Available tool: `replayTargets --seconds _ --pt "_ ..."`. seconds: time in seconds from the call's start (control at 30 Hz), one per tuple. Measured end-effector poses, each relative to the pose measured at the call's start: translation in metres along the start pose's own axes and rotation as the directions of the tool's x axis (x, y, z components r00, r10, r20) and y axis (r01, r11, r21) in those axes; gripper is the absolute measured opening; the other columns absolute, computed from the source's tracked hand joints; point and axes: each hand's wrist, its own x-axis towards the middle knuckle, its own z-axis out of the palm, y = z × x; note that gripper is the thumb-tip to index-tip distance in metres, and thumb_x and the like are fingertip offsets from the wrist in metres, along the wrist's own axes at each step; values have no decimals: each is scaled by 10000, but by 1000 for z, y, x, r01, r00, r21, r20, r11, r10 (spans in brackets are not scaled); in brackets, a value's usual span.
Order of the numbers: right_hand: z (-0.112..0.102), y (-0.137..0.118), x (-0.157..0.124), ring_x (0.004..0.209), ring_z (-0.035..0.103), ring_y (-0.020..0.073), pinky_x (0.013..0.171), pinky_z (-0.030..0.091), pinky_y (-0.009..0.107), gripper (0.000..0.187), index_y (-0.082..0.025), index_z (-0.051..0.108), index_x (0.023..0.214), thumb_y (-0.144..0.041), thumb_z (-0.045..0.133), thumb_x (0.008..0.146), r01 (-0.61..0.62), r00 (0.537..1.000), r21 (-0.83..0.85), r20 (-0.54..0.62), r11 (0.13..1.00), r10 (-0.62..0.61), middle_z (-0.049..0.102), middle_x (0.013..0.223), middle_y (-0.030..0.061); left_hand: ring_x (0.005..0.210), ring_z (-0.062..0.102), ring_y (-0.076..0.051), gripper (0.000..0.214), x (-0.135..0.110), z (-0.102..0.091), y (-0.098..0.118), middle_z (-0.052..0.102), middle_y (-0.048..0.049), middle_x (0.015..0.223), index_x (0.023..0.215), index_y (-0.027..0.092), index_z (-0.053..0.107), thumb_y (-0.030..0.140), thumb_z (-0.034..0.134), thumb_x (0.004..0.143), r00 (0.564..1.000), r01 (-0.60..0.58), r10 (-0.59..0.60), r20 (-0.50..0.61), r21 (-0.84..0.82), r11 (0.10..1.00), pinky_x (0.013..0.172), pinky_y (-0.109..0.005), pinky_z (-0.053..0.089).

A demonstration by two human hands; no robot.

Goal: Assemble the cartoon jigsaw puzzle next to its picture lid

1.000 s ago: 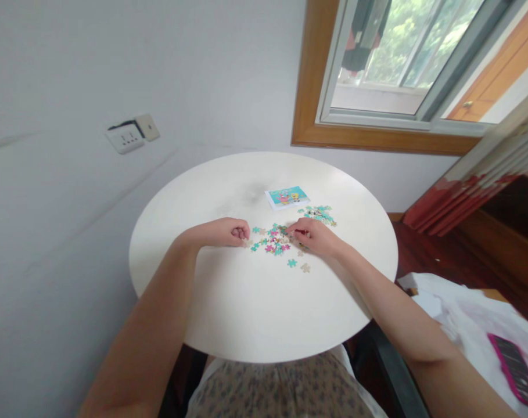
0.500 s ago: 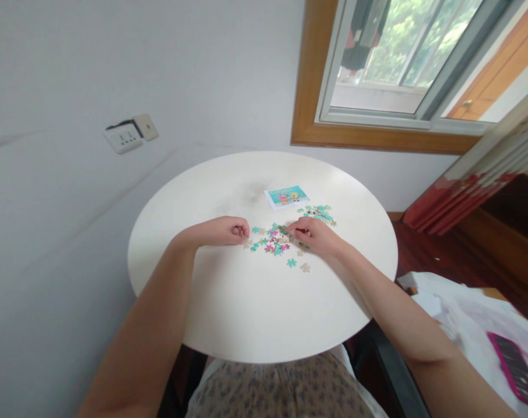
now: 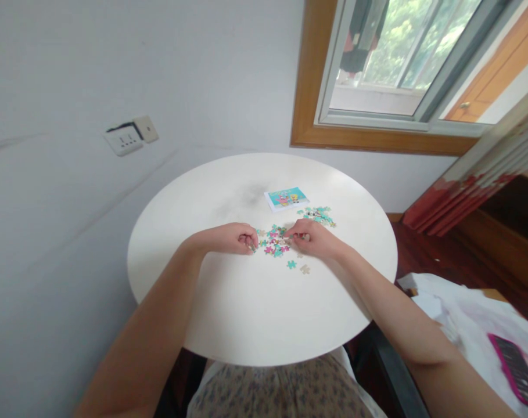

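Small jigsaw puzzle pieces (image 3: 276, 249) in teal, pink and beige lie in a loose pile on the white round table (image 3: 241, 307). My left hand (image 3: 233, 238) is at the pile's left edge, fingers curled, with a teal piece at the fingertips. My right hand (image 3: 315, 238) reaches in from the right, thumb and forefinger pinched over the pile. A pale bit of a piece shows between its fingers, partly hidden. Nearer to me lie a separate teal piece (image 3: 291, 265) and a beige piece (image 3: 305, 269).
Behind the pile lies a picture card (image 3: 286, 198) with cartoon figures. A second heap of pieces (image 3: 319, 215) is beyond my right hand. At lower right, a pink-edged phone (image 3: 516, 368) rests on white cloth (image 3: 459, 313). The wall and window border the table's far side.
My left hand has moved right and slightly nearer to me, covering pieces at the pile's left edge. The right hand has shifted only slightly, still over the pile.
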Motion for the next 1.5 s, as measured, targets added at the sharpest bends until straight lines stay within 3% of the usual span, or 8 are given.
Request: replayTargets --seconds 0.23,0.4,0.57,0.9,1.2,1.5 --pt "5 0 0 788 560 140 816 437 283 299 -198 710 1008 -103 535 786 133 991 -1 32 991 -132 639 797 35 668 476 -127 377 2 1 -7 523 0 727 970 154 641 385 603 674 999 -25 26 37 -16 1000 590 -207 350" --pt "9 -1 1 792 553 150 797 440 287 256 -201 707 1012 -155 575 798 141 989 -12 46 990 -141 620 807 46 666 457 -125 411 7 6 -6 489 7 736 1051 167 629 377 584 701 996 -91 90 -18 -54 994 592 -205 349" --pt "13 -9 3 795 549 166 794 434 304 216 -206 715 994 -250 623 805 156 986 -48 65 987 -153 602 830 63 708 468 -139 406 12 11 2 509 -7 801 1054 181 637 390 590 709 983 -154 160 -90 68 986 637 -211 364" --pt "12 -16 4 794 545 168 796 416 307 217 -205 718 992 -283 632 809 165 982 -97 109 982 -154 602 840 62 732 506 -140 357 14 14 6 539 -28 881 1056 182 661 352 566 756 970 -230 238 -55 123 965 680 -216 380" --pt "10 -15 3 814 551 172 795 428 303 215 -205 716 993 -249 621 805 174 979 -63 121 983 -166 615 859 69 734 514 -141 315 12 14 6 534 -28 865 996 190 679 359 575 751 980 -189 196 -47 120 975 678 -215 389" --pt "1 -8 1 823 547 168 812 433 311 305 -223 704 1036 -122 540 798 117 993 -83 43 990 -114 612 857 58 706 491 -133 294 10 14 11 526 -18 828 967 184 662 341 567 737 987 -147 152 -46 113 983 642 -204 382"
